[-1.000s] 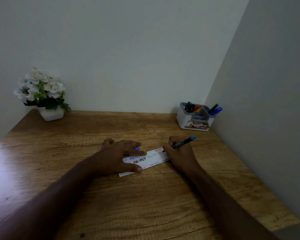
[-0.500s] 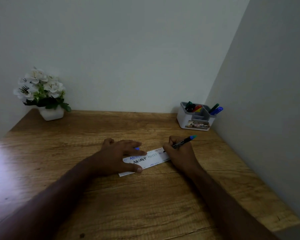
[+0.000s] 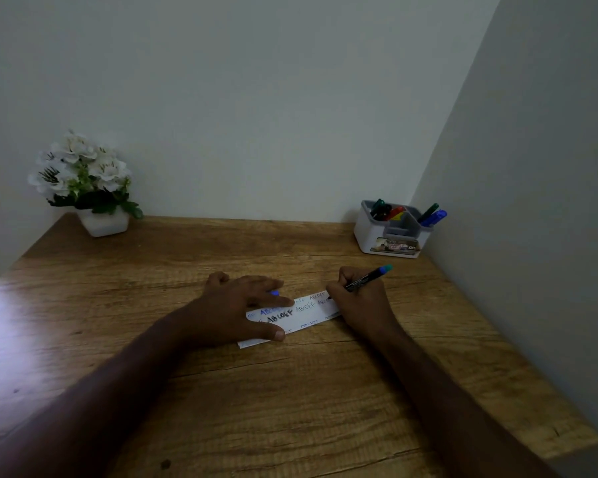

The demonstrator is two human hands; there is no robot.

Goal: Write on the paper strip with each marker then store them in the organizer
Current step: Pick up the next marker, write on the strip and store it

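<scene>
Head view: right hand [image 3: 363, 301] pinches the marker [image 3: 366, 279], writing on the lettered paper strip [image 3: 308, 310], left hand [image 3: 242, 305] flat; storing in the organizer [image 3: 392, 236] remains.

Wooden table [image 3: 221, 401] under paper strip [image 3: 304, 310], organizer [image 3: 390, 238], flowerpot [image 3: 102, 224]

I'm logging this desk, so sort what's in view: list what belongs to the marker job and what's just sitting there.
Job:
- paper strip, pressed flat by the left hand
- marker, gripped by the right hand, tip on the strip
- organizer with markers stored

Just sitting:
- flower pot
- table
</scene>
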